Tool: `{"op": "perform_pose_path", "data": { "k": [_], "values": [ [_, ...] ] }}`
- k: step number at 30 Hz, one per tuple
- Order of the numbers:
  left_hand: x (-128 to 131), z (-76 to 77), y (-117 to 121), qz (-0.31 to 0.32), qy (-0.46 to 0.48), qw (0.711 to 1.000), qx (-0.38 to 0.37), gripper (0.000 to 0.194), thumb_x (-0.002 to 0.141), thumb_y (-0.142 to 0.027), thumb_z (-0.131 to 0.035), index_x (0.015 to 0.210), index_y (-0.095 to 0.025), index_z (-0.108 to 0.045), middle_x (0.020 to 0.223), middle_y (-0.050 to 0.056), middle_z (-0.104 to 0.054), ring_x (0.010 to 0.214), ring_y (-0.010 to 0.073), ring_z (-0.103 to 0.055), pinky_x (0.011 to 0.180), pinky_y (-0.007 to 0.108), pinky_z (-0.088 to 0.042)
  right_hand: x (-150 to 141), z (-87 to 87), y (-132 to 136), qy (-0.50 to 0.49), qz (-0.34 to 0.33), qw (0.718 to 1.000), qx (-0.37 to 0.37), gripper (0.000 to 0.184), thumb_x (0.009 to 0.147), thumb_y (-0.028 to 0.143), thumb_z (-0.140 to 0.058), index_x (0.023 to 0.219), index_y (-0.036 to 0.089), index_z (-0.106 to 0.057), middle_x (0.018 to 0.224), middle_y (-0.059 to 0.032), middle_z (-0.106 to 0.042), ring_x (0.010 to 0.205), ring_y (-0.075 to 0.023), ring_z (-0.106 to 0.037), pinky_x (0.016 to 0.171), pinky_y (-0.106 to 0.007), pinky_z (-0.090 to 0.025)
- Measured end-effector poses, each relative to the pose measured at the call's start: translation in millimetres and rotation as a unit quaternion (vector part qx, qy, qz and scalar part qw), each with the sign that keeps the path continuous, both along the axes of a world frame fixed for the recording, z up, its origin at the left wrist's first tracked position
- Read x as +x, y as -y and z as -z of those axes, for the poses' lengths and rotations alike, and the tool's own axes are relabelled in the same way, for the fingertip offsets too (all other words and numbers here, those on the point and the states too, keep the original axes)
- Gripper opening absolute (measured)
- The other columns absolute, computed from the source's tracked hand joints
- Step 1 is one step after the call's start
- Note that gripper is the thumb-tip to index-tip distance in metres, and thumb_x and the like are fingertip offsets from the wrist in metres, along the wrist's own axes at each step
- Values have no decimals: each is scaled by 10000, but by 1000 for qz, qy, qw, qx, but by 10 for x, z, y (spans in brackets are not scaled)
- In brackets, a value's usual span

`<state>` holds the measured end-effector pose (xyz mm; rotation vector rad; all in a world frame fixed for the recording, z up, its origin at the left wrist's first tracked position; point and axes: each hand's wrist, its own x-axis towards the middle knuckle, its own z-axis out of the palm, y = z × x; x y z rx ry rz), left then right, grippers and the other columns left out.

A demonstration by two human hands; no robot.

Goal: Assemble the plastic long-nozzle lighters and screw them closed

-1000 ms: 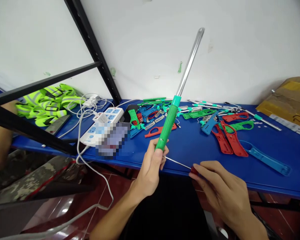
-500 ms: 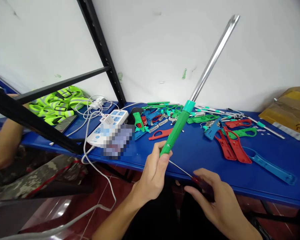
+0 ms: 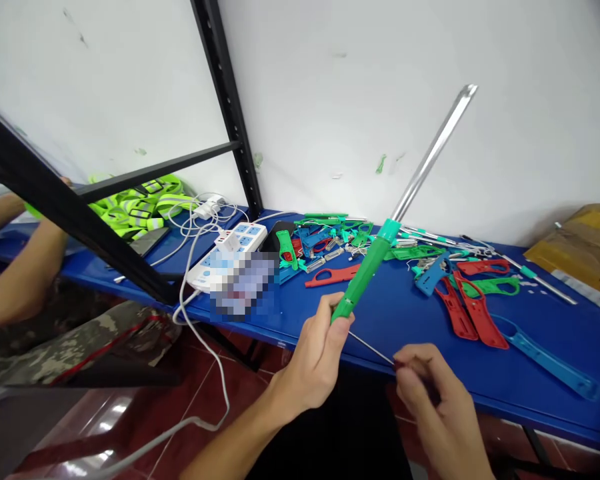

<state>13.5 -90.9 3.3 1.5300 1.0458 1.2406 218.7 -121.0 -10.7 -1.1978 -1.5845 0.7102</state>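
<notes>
My left hand (image 3: pixel 315 360) grips the lower end of a long-nosed gas lighter (image 3: pixel 367 270), with a green handle, a teal collar and a silver tube slanting up to the right. In my right hand (image 3: pixel 435 393) is a screwdriver (image 3: pixel 373 350). Its thin shaft runs toward the lighter's lower end; its tip is hidden behind my left hand, so I cannot tell whether it touches. My fingers cover most of the dark red screwdriver handle. Beyond my hands lie red handle shells (image 3: pixel 473 310), a blue shell (image 3: pixel 555 367) and a red shell (image 3: pixel 335 274).
A pile of lighter parts (image 3: pixel 325 240) lies along the wall on the blue table (image 3: pixel 380 327). Left of it are a white power strip (image 3: pixel 207 273) with cables and neon reflective straps (image 3: pixel 145 207). A cardboard box (image 3: pixel 575 247) stands right. Another person's arm (image 3: pixel 30 273) shows behind the black frame (image 3: pixel 80 213).
My right hand's fingers have closed further around the screwdriver handle. The lighter sits slightly lower and further right in view, and the whole scene has shifted slightly as the camera moved.
</notes>
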Motion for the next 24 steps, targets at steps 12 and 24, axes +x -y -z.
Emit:
{"op": "perform_pose_path", "data": {
  "k": [12, 24],
  "values": [
    [-97, -114, -7, 49, -94, 994, 1, 544, 1149, -637, -334, 1407, -240, -602, 1023, 62, -689, 934, 248, -621, 930, 397, -488, -21, 46, 22, -119, -104, 958, -237, 563, 1067, 702, -538, 826, 207, -652, 529, 99, -302, 387, -69, -227, 328, -179, -251],
    [-19, -148, -12, 112, -152, 982, 6, 593, 1154, -642, -298, 1460, -217, -575, 1172, 109, -748, 1040, 292, -674, 989, 435, -492, 288, 130, 79, 276, 4, 910, 309, 192, 1061, 213, -663, 1187, 253, -802, 892, -16, -846, 684, -181, -808, 680, -209, -656]
  ]
}}
